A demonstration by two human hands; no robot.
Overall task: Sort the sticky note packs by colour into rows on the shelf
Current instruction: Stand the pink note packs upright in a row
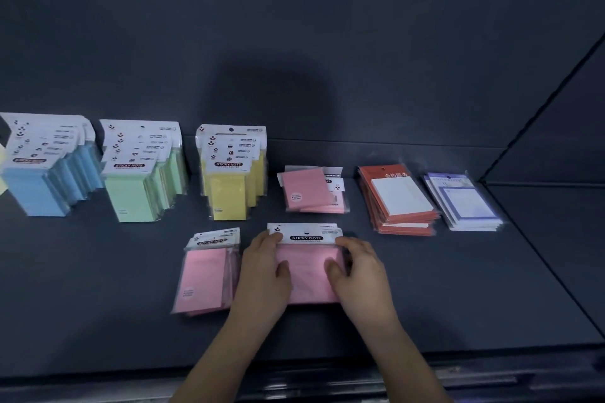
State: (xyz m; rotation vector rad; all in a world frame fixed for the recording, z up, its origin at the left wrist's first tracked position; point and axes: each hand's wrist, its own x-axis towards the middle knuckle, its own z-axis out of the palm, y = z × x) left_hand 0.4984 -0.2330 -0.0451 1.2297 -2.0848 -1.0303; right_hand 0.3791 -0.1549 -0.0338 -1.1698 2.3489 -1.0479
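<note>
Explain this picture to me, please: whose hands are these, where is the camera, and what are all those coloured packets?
There is no machine here. These are a person's two bare hands, filmed by one camera worn on the head that looks forward and down. The dark surface is a shelf. Toward its back are sticky note packs sorted by colour: a blue row, a green row and a yellow row. To the right of those lie a small pink pile, an orange-red stack and a purple-framed stack. Nearer the front, the left hand and the right hand grip a stack of pink packs from either side, thumbs on top. Another pink stack lies just left of it, untouched.
</note>
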